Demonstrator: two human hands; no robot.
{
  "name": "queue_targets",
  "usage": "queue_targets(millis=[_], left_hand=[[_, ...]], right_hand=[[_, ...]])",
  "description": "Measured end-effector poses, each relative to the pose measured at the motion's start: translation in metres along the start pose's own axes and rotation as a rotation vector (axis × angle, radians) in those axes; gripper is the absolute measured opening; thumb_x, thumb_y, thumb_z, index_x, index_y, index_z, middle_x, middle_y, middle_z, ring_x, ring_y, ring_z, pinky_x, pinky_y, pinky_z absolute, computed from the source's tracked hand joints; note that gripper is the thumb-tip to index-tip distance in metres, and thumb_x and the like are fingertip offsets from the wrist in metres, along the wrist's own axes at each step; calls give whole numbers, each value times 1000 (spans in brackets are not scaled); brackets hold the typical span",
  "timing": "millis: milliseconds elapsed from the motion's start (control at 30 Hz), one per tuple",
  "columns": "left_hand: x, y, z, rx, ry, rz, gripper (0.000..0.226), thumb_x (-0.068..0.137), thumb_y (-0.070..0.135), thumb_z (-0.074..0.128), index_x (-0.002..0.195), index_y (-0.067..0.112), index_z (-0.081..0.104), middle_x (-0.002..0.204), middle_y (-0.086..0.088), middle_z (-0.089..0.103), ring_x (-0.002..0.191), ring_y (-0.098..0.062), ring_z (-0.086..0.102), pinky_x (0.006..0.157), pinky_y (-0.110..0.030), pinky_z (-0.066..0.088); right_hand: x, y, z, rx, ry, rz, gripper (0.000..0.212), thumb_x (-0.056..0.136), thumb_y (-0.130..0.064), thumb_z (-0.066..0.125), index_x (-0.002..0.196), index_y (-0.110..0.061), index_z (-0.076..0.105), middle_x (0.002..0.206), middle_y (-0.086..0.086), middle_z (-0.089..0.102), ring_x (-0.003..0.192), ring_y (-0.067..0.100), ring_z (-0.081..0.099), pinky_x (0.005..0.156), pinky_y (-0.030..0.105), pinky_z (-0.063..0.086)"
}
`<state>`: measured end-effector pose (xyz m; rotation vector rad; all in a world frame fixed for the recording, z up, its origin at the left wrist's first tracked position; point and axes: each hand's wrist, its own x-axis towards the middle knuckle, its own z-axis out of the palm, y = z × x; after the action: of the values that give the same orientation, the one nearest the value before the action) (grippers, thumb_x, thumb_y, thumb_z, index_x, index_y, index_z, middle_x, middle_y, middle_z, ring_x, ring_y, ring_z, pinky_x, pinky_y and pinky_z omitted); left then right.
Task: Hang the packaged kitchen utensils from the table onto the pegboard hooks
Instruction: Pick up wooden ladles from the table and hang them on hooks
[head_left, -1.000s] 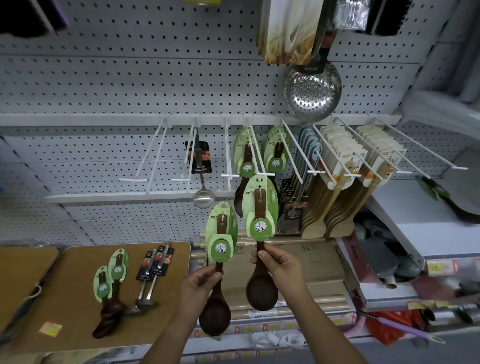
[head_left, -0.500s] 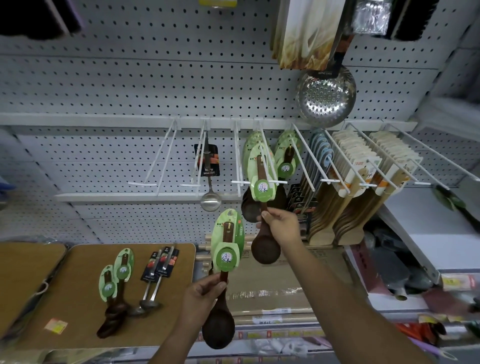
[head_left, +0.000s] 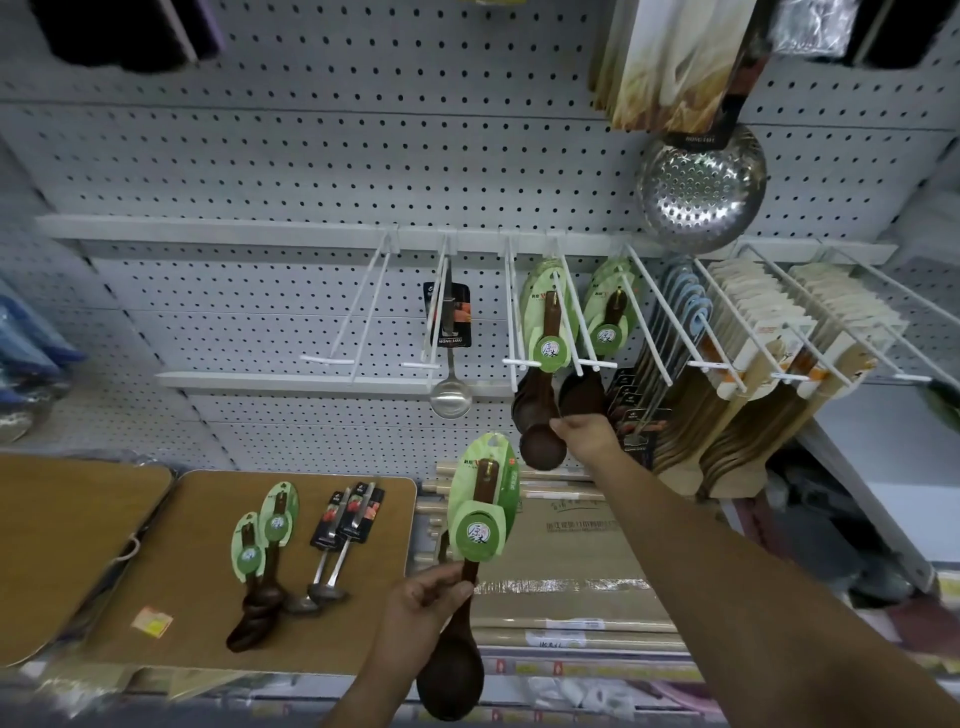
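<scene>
My right hand (head_left: 584, 434) grips the lower handle of a dark wooden spoon (head_left: 540, 410) whose green card (head_left: 545, 332) is threaded on a white pegboard hook (head_left: 569, 306), with similar spoons behind it. My left hand (head_left: 426, 597) holds a second green-carded wooden spoon (head_left: 480, 514) upright by its handle, below the hooks. On the brown table (head_left: 197, 571) lie two more green-carded wooden spoons (head_left: 262, 561) and two black-carded metal ladles (head_left: 337, 540).
Two bare white hooks (head_left: 358, 306) stick out left of a hung metal ladle (head_left: 449, 358). Right of my hand hang blue-handled tools (head_left: 680, 312) and wooden spatulas (head_left: 769, 353). A perforated skimmer (head_left: 701, 192) hangs above. Cardboard boxes (head_left: 561, 525) lie on the shelf below.
My right hand has raised its spoon and slid the green card onto the hook. The left hand stays low with its spoon, shifted slightly.
</scene>
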<state>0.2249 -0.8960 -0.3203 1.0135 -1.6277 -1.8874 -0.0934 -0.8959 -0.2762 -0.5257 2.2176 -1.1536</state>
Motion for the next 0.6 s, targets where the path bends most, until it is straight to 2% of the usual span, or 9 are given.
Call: queue_targets(millis=[67, 133, 200, 267, 367, 467, 600], left_hand=[[-2, 2, 3, 3, -8, 10, 35, 84, -4, 69, 90, 28, 81, 93, -6, 78, 86, -13, 71, 83, -28, 56], [-2, 1, 5, 3, -7, 5, 35, 84, -4, 70, 88, 29, 81, 94, -4, 78, 87, -13, 72, 81, -28, 57], [-1, 3, 9, 14, -19, 7, 30, 84, -2, 71, 93, 24, 80, 95, -5, 77, 90, -18, 72, 83, -31, 57], [0, 4, 15, 6, -34, 10, 24, 84, -2, 71, 99, 15, 78, 95, -8, 77, 91, -22, 70, 86, -36, 55], [5, 4, 23, -15, -11, 2, 24, 83, -5, 70, 102, 8, 77, 95, -12, 77, 89, -21, 70, 86, -37, 56], [2, 11, 43, -51, -38, -4, 24, 82, -10, 68, 99, 6, 75, 92, -12, 77, 84, -17, 71, 78, -29, 58], [-4, 17, 56, -64, -68, -4, 20, 81, -9, 69, 96, 4, 74, 90, -11, 77, 80, -15, 72, 75, -25, 58]], right_hand=[[-17, 10, 0, -29, -16, -26, 39, 96, -21, 66, 124, 5, 66, 129, 21, 65, 123, 35, 58, 107, 42, 44], [-36, 17, 0, 14, -4, -47, 36, 95, -17, 67, 122, 6, 67, 128, 21, 66, 120, 32, 61, 107, 40, 44], [-61, 15, 0, 169, -7, -51, 29, 97, -14, 64, 119, 3, 69, 122, 20, 69, 109, 29, 66, 104, 43, 49], [-86, 7, 0, 397, -83, -37, 26, 101, -14, 58, 117, 2, 69, 114, 19, 73, 103, 32, 71, 97, 46, 55], [-116, -10, -2, 575, -153, -23, 27, 101, -26, 57, 111, -4, 71, 103, 11, 77, 93, 29, 75, 84, 44, 61], [-144, -15, -19, 589, -132, -85, 19, 95, -22, 66, 108, -10, 72, 98, 7, 78, 83, 21, 75, 71, 35, 61], [-158, -13, -29, 536, -102, -160, 22, 85, -1, 74, 108, -4, 71, 92, 13, 77, 79, 19, 72, 69, 33, 62]])
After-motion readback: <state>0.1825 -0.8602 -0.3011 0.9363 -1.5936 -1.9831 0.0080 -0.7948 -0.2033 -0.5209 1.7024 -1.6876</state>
